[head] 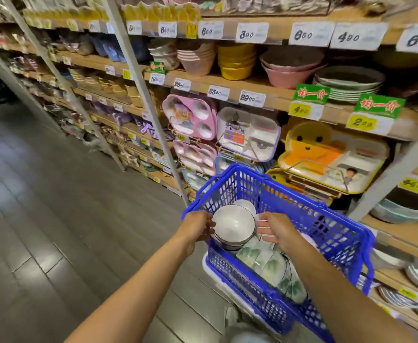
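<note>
Stack of white bowls point(233, 225) is held inside the near-left end of the blue basket point(336, 233), above the green-patterned dishes point(265, 262). Mouths face up toward the camera and the stack axis is near upright. Left hand point(198, 226) has its fingers curled on the stack's left side. Right hand point(276, 231) has its fingers nearly straight, apart, against the right side.

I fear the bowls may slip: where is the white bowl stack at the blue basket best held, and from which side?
Take the stack at its lowest bowl, from left and right at once, fingers under the base. The bowls are nested, open side up, so a hold on the top rim would likely lift one bowl only. The basket is open above.
</note>
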A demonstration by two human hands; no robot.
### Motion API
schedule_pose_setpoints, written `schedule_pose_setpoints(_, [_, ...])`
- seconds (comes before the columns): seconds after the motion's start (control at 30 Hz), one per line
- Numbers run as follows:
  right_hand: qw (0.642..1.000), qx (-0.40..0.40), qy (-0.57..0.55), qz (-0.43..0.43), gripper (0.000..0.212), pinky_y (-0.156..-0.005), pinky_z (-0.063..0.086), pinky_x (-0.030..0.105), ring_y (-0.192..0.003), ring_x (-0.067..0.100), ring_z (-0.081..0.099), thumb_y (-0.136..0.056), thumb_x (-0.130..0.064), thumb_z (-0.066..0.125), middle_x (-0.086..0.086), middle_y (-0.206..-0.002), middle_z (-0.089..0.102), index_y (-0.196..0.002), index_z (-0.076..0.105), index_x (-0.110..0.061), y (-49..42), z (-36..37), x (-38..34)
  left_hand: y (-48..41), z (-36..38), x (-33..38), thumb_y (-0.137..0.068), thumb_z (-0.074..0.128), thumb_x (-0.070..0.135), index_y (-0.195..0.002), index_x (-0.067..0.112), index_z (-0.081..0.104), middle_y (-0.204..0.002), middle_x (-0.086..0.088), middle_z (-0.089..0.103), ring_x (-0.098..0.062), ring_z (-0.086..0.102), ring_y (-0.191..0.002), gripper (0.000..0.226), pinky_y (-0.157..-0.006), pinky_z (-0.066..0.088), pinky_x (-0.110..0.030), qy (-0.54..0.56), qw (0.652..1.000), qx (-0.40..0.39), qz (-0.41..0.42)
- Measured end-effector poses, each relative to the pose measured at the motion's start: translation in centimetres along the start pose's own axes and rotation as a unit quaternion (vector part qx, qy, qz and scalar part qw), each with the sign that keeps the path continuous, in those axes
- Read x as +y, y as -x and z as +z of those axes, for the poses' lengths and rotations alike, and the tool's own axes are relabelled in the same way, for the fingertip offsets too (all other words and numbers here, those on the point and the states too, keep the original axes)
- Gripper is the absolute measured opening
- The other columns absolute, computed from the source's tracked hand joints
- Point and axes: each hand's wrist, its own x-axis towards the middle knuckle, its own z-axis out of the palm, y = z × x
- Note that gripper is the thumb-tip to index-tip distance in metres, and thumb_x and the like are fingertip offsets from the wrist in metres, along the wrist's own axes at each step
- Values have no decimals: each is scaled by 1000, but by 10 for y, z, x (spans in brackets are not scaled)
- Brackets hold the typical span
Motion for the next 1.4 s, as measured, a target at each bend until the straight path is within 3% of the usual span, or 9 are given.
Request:
schedule_pose_setpoints(0.13, [999,22,33,23,26,-53,31,22,-61,18,48,-94,-9,47,10,-83,54,-114,62,1,-48,5,-2,-54,9,15,-90,43,10,-79,7,57,-74,-10,58,-21,51,-55,18,-57,39,-30,-63,998,-6,-7])
schedule_pose_setpoints(0.23, [995,28,91,17,13,-60,44,20,-69,20,55,-95,-13,50,7,-83,57,-85,59,-14,-78,10,1,-91,22,21,-88,43,8,-66,11,51,-68,-10,49,-23,45,-62,24,-62,34,-34,-129,992,8,8])
schedule_pose_setpoints(0.3, [987,45,156,17,13,-72,40,26,-81,23,50,-94,-17,52,12,-89,52,-83,53,-11,-96,16,8,-113,29,18,-90,45,11,-65,12,49,-70,-15,53,-24,47,-67,26,-65,35,-33,-190,982,16,12])
schedule_pose_setpoints(0.43, [962,48,267,38,21,-74,43,29,-92,27,58,-91,-20,52,18,-98,59,-103,64,-6,-121,28,20,-154,39,2,-93,46,13,-96,-9,61,-108,-32,63,-41,61,-100,27,-81,48,-41,-318,948,-12,0])
schedule_pose_setpoints(0.53, [942,28,330,48,37,-88,54,42,-110,39,61,-92,-19,51,22,-122,61,-122,59,-1,-133,37,27,-176,44,-10,-94,46,22,-124,1,55,-125,-25,58,-39,55,-115,37,-96,45,-40,-438,898,-42,-4])
schedule_pose_setpoints(0.63, [930,31,360,61,40,-92,53,47,-114,41,59,-95,-15,47,21,-131,54,-132,51,-1,-144,44,33,-191,49,-18,-94,47,31,-135,9,44,-136,-22,48,-42,46,-125,46,-105,38,-44,-508,859,-58,-17])
schedule_pose_setpoints(0.8, [916,54,394,43,35,-99,47,38,-125,35,52,-100,-15,45,19,-137,52,-131,52,-1,-159,49,37,-206,53,-26,-94,50,28,-135,2,43,-134,-20,53,-37,50,-122,49,-96,40,-35,-514,855,-73,4])
schedule_pose_setpoints(1.1, [892,80,441,54,37,-92,49,40,-118,36,57,-99,-12,45,18,-133,55,-136,49,-6,-153,55,35,-214,46,-27,-95,48,29,-138,5,42,-139,-18,48,-34,45,-128,50,-100,37,-33,-497,857,-134,15])
schedule_pose_setpoints(1.4, [934,95,331,96,31,-79,56,41,-98,39,67,-93,-3,45,23,-116,65,-124,50,2,-110,44,-3,-209,30,2,-95,47,17,-147,19,32,-134,-10,55,-30,54,-119,54,-96,44,-31,-395,889,-218,81])
